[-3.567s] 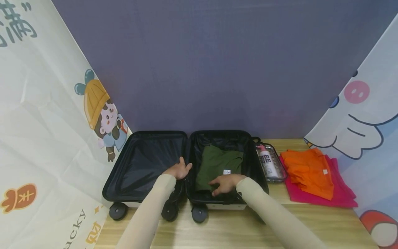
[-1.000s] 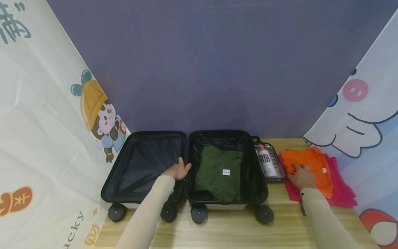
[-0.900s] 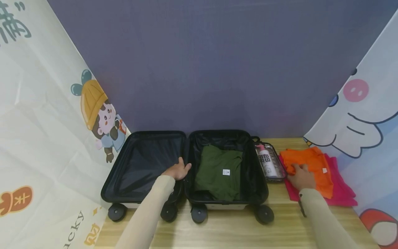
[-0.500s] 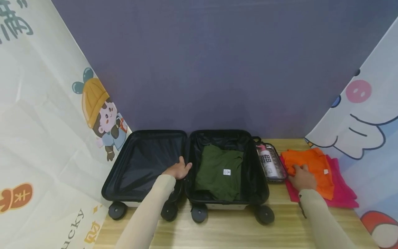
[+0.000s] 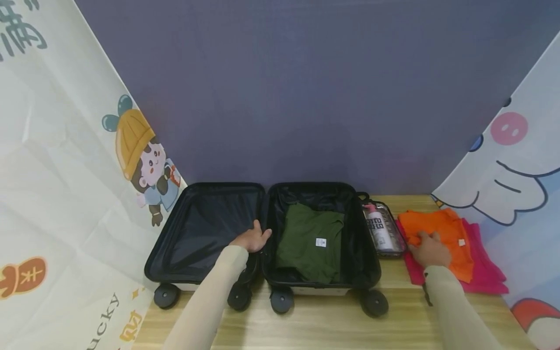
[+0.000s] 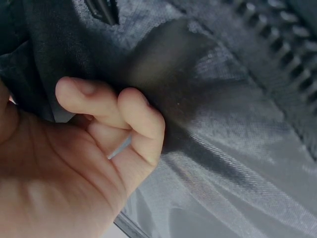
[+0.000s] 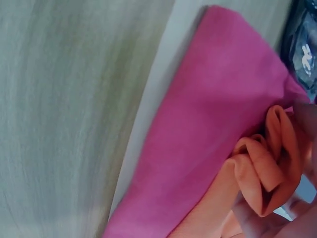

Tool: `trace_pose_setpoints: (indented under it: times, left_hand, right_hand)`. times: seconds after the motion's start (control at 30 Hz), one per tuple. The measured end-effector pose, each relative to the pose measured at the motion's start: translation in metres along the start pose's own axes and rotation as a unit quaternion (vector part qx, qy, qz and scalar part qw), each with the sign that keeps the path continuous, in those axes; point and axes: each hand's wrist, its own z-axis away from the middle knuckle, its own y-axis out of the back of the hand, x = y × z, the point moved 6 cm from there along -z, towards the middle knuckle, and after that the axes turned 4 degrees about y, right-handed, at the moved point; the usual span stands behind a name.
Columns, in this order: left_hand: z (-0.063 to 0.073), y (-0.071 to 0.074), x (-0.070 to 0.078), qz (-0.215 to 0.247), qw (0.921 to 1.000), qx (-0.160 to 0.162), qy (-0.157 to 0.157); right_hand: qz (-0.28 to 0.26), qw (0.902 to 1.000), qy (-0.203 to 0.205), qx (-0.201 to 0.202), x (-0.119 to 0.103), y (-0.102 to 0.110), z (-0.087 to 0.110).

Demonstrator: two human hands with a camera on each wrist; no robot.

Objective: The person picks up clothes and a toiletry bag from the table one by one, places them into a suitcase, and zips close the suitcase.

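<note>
On the right in the head view, my right hand (image 5: 430, 250) is over the folded orange shirt (image 5: 455, 240), which lies on a pink-red folded cloth (image 5: 485, 272). Close up in the right wrist view, thumb and fingers pinch a bunched fold of the orange shirt (image 7: 267, 168). My left hand (image 5: 251, 238) stays at the middle edge of the open suitcase (image 5: 367, 262), between its two halves. In the left wrist view its fingers (image 6: 143, 119) bend loosely before the dark lining (image 6: 223, 144), holding nothing. A dark green shirt (image 5: 310, 228) with a white label lies in the right half.
Between suitcase and shirts lies a clear toiletry pouch (image 5: 395, 238) with a white pump bottle (image 5: 380, 233) inside. Suitcase wheels (image 5: 374, 302) face the near side on the wooden table (image 5: 315, 321). A grey-blue wall (image 5: 280, 97) stands behind, with printed sheets on both sides.
My right hand has left the green shirt in the suitcase and gone right to the orange shirt. Over the last second it has hardly moved. The left hand keeps its place.
</note>
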Motion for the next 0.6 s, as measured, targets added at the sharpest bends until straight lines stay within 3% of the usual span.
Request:
trace_pose_setpoints:
  times: [0.27,0.6]
  left_hand:
    - [-0.003,-0.001,-0.001,0.003,1.0,0.004,-0.002]
    - [0.001,0.001,0.0,-0.001,0.9999,0.007,-0.008]
  right_hand:
    - [-0.034,0.9986,-0.029,-0.029,0.007,0.005,0.003]
    - [-0.062,0.9973,-0.038,-0.011,0.019,0.004,0.002]
